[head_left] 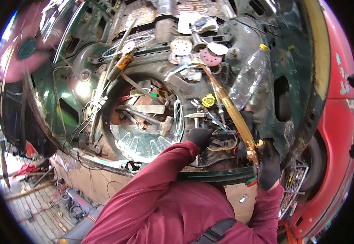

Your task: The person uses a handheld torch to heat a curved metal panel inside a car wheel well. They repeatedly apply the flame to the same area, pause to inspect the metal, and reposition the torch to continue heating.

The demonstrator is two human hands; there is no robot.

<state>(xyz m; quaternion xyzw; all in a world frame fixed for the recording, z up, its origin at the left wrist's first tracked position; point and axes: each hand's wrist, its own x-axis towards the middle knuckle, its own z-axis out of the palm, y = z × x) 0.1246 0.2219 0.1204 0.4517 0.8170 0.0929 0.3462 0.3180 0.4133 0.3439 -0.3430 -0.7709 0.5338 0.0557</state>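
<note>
My right hand, in a black glove, is closed round the valve end of a long brass gas torch. Its bent tip reaches forward and left over the trunk floor of a green car body. A red and green fitting shows below that hand. My left hand, also gloved in black, is low over the trunk floor beside a loop of cable; its fingers are hidden. Just ahead of it lie a small hammer and a yellow round object.
Left of my hands, the round wheel well holds a hammer and metal scraps. A clear bottle leans at the right. Sanding discs lie farther back. A pink fan stands at far left, a red car panel at right.
</note>
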